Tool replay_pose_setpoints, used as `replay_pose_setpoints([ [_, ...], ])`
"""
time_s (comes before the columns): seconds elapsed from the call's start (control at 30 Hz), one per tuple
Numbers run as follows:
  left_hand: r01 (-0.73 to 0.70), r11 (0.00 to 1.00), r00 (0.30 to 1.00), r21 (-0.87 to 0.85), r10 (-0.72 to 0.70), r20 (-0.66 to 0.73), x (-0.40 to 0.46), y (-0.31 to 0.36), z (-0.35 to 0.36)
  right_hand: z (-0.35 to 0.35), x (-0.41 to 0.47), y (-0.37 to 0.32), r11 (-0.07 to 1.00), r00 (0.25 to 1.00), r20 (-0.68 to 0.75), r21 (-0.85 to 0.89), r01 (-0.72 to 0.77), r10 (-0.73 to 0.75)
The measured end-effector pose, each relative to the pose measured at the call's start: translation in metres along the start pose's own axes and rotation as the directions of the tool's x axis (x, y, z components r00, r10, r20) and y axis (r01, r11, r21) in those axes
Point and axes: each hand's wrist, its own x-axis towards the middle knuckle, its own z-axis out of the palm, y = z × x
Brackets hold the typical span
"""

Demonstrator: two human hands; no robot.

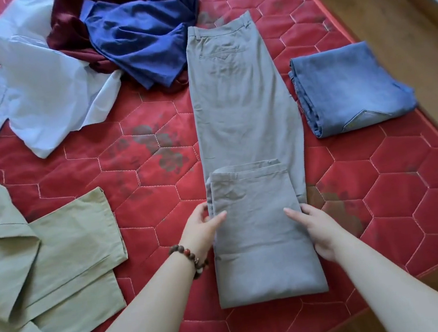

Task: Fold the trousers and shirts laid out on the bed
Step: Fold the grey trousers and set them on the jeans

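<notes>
Grey trousers (pixel 244 113), one pair, are lying lengthwise down the middle of the red quilted mattress (pixel 160 189), their long axis running from the waistband at the far end toward the person. The legs are lying one over the other, and the hem end is sitting doubled back over the nearer part, its cuffs pointing away toward the waistband.

Two bare hands are working at that folded section. The left hand (pixel 202 232), with a bead bracelet (pixel 188 258) on its wrist, is pinching the left edge of the fold, thumb on top. The right hand (pixel 314 230) is gripping the right edge, thumb over the cloth and fingers at the side.

One folded pair of blue jeans (pixel 351 88) is resting to the right of the grey pair, near the mattress edge. One khaki pair of trousers (pixel 49 267) is sprawling unfolded at lower left. At the far left three garments are heaped, touching: one pale blue shirt (pixel 37 91), one maroon garment (pixel 69 32) and one dark blue garment (pixel 143 35).
</notes>
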Motion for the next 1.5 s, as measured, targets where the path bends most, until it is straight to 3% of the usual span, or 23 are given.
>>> replay_pose_setpoints([
  [0.1, -0.114, 0.988, 0.993, 0.100, 0.115, -0.008, 0.023, 0.025, 0.007, 0.012, 0.014, -0.020, 0.998, 0.998, -0.028, -0.004, 0.065, -0.065],
  [0.27, -0.302, 0.952, 0.934, -0.047, 0.305, 0.184, 0.024, 0.075, 0.000, 0.017, 0.008, -0.055, 0.955, 0.955, -0.043, 0.030, 0.295, -0.294],
  [0.47, -0.445, 0.873, 0.871, -0.201, 0.474, 0.131, 0.059, 0.174, 0.005, 0.033, 0.032, -0.162, 0.851, 0.851, 0.030, 0.051, 0.522, -0.524],
  [0.53, -0.370, 0.914, 0.917, -0.163, 0.388, 0.089, 0.081, 0.190, 0.005, 0.034, 0.054, -0.186, 0.884, 0.884, 0.025, -0.012, 0.467, -0.467],
  [0.6, -0.067, 0.995, 0.995, -0.068, 0.072, 0.071, 0.093, 0.173, 0.002, 0.028, 0.073, -0.177, 0.959, 0.971, -0.013, -0.165, 0.231, -0.237],
  [0.67, 0.224, 0.973, 0.971, 0.051, -0.227, 0.070, 0.092, 0.138, 0.002, 0.018, 0.082, -0.148, 0.957, 0.999, -0.034, -0.289, -0.030, 0.021],
  [0.7, 0.279, 0.957, 0.956, 0.080, -0.284, 0.068, 0.090, 0.121, 0.002, 0.013, 0.083, -0.133, 0.943, 0.996, -0.047, -0.319, -0.091, 0.080],
  [0.8, 0.231, 0.966, 0.973, 0.113, -0.231, -0.011, 0.087, 0.099, 0.003, 0.001, 0.084, -0.111, 0.947, 0.995, -0.068, -0.309, -0.090, 0.073],
  [0.87, 0.136, 0.934, 0.989, 0.330, -0.106, -0.107, 0.090, 0.096, 0.005, -0.002, 0.085, -0.109, 0.944, 0.995, -0.066, -0.316, -0.095, 0.077],
  [0.93, 0.054, 0.831, 0.991, 0.554, 0.022, -0.130, 0.086, 0.097, 0.009, -0.004, 0.085, -0.106, 0.935, 0.996, -0.062, -0.344, -0.087, 0.070],
  [1.0, 0.020, 0.782, 0.989, 0.623, 0.077, -0.127, 0.081, 0.094, 0.013, -0.007, 0.083, -0.099, 0.928, 0.996, -0.058, -0.364, -0.083, 0.067],
  [1.1, 0.053, 0.829, 0.985, 0.556, 0.049, -0.167, 0.075, 0.084, 0.013, -0.009, 0.075, -0.089, 0.936, 0.995, -0.048, -0.338, -0.098, 0.087],
  [1.2, 0.071, 0.863, 0.995, 0.500, -0.027, -0.095, 0.071, 0.074, 0.006, -0.009, 0.070, -0.085, 0.935, 0.996, -0.058, -0.343, -0.086, 0.070],
  [1.37, -0.012, 0.987, 1.000, 0.160, 0.012, -0.003, 0.097, 0.096, 0.007, 0.006, 0.095, -0.114, 0.942, 0.993, -0.072, -0.330, 0.067, -0.096],
  [1.5, -0.097, 0.973, 0.994, 0.210, 0.105, -0.029, 0.134, 0.126, 0.021, 0.031, 0.128, -0.153, 0.975, 0.985, -0.052, -0.162, 0.153, -0.164],
])
